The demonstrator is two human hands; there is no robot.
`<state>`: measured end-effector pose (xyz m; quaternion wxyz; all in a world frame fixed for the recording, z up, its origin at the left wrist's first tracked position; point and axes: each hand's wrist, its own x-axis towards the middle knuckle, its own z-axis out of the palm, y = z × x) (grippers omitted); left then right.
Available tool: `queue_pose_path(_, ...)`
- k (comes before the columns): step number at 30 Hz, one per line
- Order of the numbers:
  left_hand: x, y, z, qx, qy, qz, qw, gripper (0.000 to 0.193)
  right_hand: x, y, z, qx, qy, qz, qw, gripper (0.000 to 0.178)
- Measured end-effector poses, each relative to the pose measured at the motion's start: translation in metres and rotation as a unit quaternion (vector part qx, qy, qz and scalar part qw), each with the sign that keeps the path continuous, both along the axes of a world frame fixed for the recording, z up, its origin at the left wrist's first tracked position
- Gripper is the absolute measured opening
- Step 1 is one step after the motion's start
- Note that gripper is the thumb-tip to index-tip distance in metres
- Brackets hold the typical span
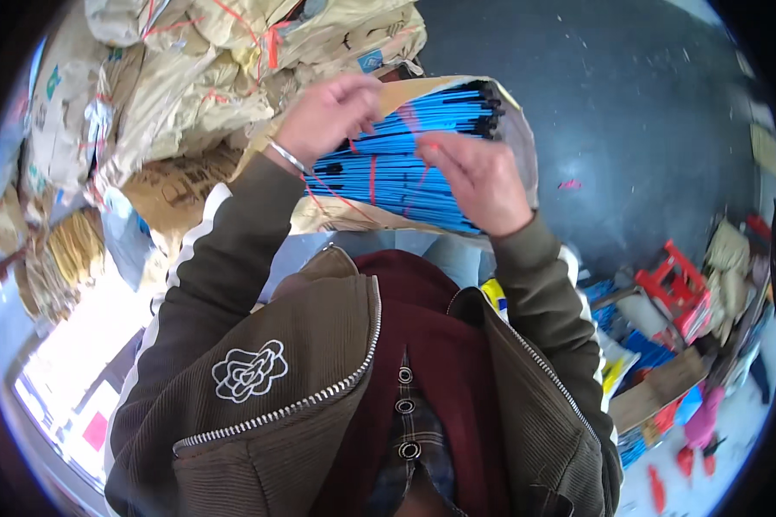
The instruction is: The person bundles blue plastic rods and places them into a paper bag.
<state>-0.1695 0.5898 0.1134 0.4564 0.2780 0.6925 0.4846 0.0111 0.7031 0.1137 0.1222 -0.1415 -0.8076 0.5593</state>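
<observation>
Blue thin rods with black ends (405, 168) lie packed side by side in an unfolded beige woven sack (517, 142) in front of me. Thin red string (373, 179) crosses the rods. Over their left part is my left hand (332, 116), its fingers curled together with a bit of red string showing at the tips. My right hand (483, 177), above the right part of the rods, pinches red string between thumb and forefinger. A short length of it hangs below those fingertips. The string between the two hands is hard to trace.
Full beige sacks (181, 69) tied with red string are piled at the left. A dark floor (612, 103) stretches away at the far right. On the right side lie a red plastic stool (677, 289), a wooden board (660, 392) and mixed bags.
</observation>
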Motion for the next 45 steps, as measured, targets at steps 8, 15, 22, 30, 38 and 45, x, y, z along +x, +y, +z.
queue_pose_path(8,0.028,-0.02,-0.045,-0.072,0.549,0.026,0.832,0.035,-0.065,0.043,0.009,-0.078,0.125,0.142,0.979,0.017)
queue_pose_path(15,0.017,-0.049,-0.047,-0.172,0.391,-0.146,0.892,0.036,-0.067,0.054,0.003,-0.248,-0.019,0.08,0.965,0.018)
queue_pose_path(22,-0.013,-0.055,-0.086,-0.008,0.496,-0.162,0.853,0.026,-0.084,0.035,0.002,-0.215,0.006,0.008,0.977,0.017)
queue_pose_path(30,-0.052,-0.031,-0.073,-0.058,0.198,-0.074,0.976,0.019,-0.103,-0.026,-0.063,0.134,0.023,0.013,0.991,0.011)
queue_pose_path(38,-0.085,-0.038,-0.113,-0.086,-0.046,-0.03,0.995,0.023,-0.119,-0.047,-0.091,0.251,-0.014,-0.007,0.968,0.006)
queue_pose_path(45,-0.088,-0.032,-0.108,0.045,0.214,-0.161,0.962,0.019,-0.12,-0.046,-0.094,0.195,-0.107,-0.06,0.973,0.007)
